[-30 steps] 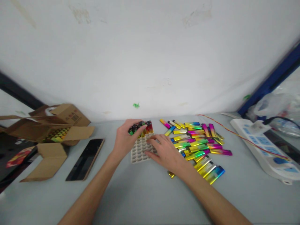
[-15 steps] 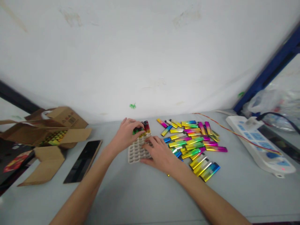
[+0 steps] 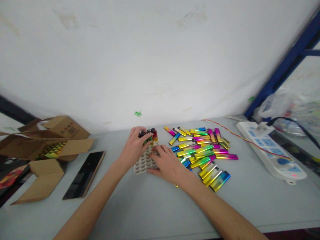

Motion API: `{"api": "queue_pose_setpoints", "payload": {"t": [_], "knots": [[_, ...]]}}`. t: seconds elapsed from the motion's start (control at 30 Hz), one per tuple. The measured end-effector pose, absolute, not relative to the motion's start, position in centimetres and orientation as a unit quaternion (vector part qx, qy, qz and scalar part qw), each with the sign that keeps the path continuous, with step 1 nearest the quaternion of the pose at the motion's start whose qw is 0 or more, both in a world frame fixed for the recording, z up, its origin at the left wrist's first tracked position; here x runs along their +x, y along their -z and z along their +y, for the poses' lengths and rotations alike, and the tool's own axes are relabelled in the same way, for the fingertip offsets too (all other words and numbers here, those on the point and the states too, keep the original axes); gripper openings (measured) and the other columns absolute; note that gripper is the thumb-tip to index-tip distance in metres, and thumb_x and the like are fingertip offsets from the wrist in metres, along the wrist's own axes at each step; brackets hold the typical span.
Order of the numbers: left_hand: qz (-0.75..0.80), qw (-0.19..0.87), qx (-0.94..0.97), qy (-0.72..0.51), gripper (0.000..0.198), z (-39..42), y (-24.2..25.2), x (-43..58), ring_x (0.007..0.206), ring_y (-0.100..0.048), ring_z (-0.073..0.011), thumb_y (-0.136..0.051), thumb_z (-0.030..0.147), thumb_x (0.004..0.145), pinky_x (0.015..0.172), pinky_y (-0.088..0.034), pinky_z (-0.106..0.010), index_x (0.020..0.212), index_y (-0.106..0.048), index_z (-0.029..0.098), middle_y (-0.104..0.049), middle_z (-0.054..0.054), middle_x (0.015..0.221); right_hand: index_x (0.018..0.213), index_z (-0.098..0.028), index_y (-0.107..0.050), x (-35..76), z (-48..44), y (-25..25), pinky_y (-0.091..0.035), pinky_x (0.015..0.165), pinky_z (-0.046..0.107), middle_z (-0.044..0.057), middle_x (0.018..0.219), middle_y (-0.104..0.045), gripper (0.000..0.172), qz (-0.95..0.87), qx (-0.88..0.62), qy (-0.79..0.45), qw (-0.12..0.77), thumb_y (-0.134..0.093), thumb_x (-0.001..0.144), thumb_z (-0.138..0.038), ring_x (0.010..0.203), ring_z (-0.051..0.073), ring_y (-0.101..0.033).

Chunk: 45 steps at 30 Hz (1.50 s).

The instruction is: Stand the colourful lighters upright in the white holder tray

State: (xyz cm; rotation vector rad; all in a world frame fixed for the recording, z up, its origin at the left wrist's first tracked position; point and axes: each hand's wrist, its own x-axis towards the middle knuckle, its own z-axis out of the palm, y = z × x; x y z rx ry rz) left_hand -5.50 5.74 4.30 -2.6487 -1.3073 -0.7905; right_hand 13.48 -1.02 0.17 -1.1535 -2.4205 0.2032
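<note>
A white tray (image 3: 142, 165) with rows of small slots lies in front of me. Several lighters stand upright at its far end, a red one (image 3: 154, 134) among them. My left hand (image 3: 132, 146) has its fingers closed around a green lighter (image 3: 149, 137) at that far end, partly covering it. On the tray's right side rests my right hand (image 3: 168, 165), thumb at the near edge and fingers curled over the slots, gripping it. Whether those fingers also hold something small is hidden. Close by on the right lies a loose pile of shiny multicoloured lighters (image 3: 200, 150).
A black phone (image 3: 85, 175) lies to the left. Beyond it sits an open cardboard box (image 3: 72, 146) with yellow-and-black items inside. A white power strip (image 3: 270, 146) with a red-yellow wire (image 3: 240, 136) is at right. A wall (image 3: 155, 66) stands behind the table.
The view has shifted slightly, moving everything a little left. More dark lighter tops now show beside my left fingers. Both hands stay at the tray.
</note>
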Motion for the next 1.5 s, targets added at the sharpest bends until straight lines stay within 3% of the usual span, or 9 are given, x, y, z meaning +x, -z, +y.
{"api": "queue_pose_setpoints", "payload": {"t": [0.27, 0.4, 0.53, 0.67, 0.87, 1.1, 1.2, 1.33, 1.5], "knots": [[-0.418, 0.069, -0.872, 0.246, 0.037, 5.3, -3.7, -5.3, 0.130, -0.050, -0.0338, -0.063, 0.025, 0.097, 0.111, -0.046, -0.056, 0.134, -0.065, 0.027, -0.052, -0.015, 0.139, 0.127, -0.020, -0.066, 13.5, -1.2, -0.7, -0.049, 0.105, 0.053, 0.015, 0.134, -0.059, 0.049, -0.878, -0.419, -0.068, 0.221, -0.074, 0.091, -0.053, 0.124, 0.034, -0.052], [-0.389, 0.003, -0.868, 0.308, 0.020, 4.8, -5.9, -2.5, 0.122, -0.057, -0.0279, -0.061, 0.030, 0.099, 0.109, -0.048, -0.046, 0.116, -0.071, 0.025, -0.063, -0.011, 0.126, 0.134, -0.019, -0.064, 13.2, -1.0, -0.2, -0.050, 0.105, 0.056, 0.018, 0.142, -0.057, 0.055, -0.879, -0.420, -0.063, 0.216, -0.072, 0.092, -0.053, 0.129, 0.037, -0.052], [-0.307, -0.105, -0.935, 0.145, 0.018, 3.8, -7.2, 3.2, 0.110, -0.064, -0.0283, -0.061, 0.027, 0.099, 0.102, -0.051, -0.043, 0.110, -0.073, 0.021, -0.072, -0.011, 0.111, 0.150, -0.017, -0.053, 12.8, -1.3, 1.4, -0.042, 0.114, 0.063, 0.021, 0.152, -0.055, 0.065, -0.869, -0.438, -0.059, 0.221, -0.070, 0.095, -0.047, 0.140, 0.042, -0.048], [-0.314, -0.150, -0.933, 0.089, 0.005, 3.8, -6.1, 8.2, 0.097, -0.068, -0.0290, -0.070, 0.022, 0.091, 0.092, -0.053, -0.041, 0.092, -0.072, 0.018, -0.072, -0.012, 0.099, 0.151, -0.024, -0.054, 12.6, -1.9, 2.9, -0.046, 0.112, 0.062, 0.015, 0.145, -0.064, 0.053, -0.840, -0.493, -0.067, 0.215, -0.062, 0.099, -0.031, 0.136, 0.041, -0.055], [-0.327, -0.188, -0.922, 0.089, 0.016, 5.5, -3.9, 9.6, 0.086, -0.067, -0.0269, -0.076, 0.020, 0.084, 0.083, -0.054, -0.037, 0.074, -0.064, 0.021, -0.068, -0.008, 0.082, 0.147, -0.025, -0.056, 13.0, -1.9, 2.3, -0.048, 0.114, 0.051, 0.009, 0.143, -0.067, 0.050, -0.859, -0.447, -0.060, 0.243, -0.062, 0.098, -0.031, 0.136, 0.035, -0.058], [-0.329, -0.226, -0.889, 0.226, 0.016, 5.1, -6.4, 7.5, 0.099, -0.064, -0.0249, -0.063, 0.029, 0.097, 0.093, -0.052, -0.040, 0.107, -0.066, 0.018, -0.067, -0.010, 0.108, 0.145, -0.022, -0.058, 12.9, -1.2, 1.5, -0.045, 0.116, 0.052, 0.010, 0.139, -0.069, 0.055, -0.866, -0.426, -0.048, 0.257, -0.066, 0.097, -0.046, 0.140, 0.037, -0.053], [-0.356, -0.291, -0.833, 0.309, 0.017, 3.9, -7.6, 5.3, 0.086, -0.064, -0.0189, -0.061, 0.032, 0.098, 0.079, -0.053, -0.031, 0.109, -0.065, 0.020, -0.065, -0.007, 0.105, 0.151, -0.013, -0.051, 13.0, -1.0, 1.0, -0.041, 0.117, 0.057, 0.018, 0.145, -0.062, 0.068, -0.878, -0.405, -0.053, 0.251, -0.069, 0.096, -0.047, 0.140, 0.039, -0.050], [-0.408, -0.434, -0.696, 0.401, 0.027, 2.8, -7.4, 2.3, 0.053, -0.045, -0.0089, -0.059, 0.045, 0.099, 0.050, -0.037, -0.019, 0.114, -0.054, 0.023, -0.057, 0.004, 0.073, 0.144, -0.013, -0.057, 13.3, -1.2, -0.2, -0.046, 0.110, 0.058, 0.022, 0.147, -0.056, 0.063, -0.882, -0.411, -0.070, 0.219, -0.071, 0.095, -0.048, 0.137, 0.039, -0.049], [-0.402, -0.577, -0.554, 0.446, 0.046, 3.0, -6.4, -0.5, 0.046, -0.023, -0.0057, -0.057, 0.065, 0.092, 0.042, -0.019, -0.017, 0.090, -0.055, 0.019, -0.036, 0.009, 0.059, 0.134, -0.018, -0.064, 13.5, -1.3, -0.8, -0.047, 0.107, 0.056, 0.018, 0.138, -0.058, 0.052, -0.885, -0.413, -0.071, 0.202, -0.069, 0.095, -0.051, 0.127, 0.036, -0.051]]}}
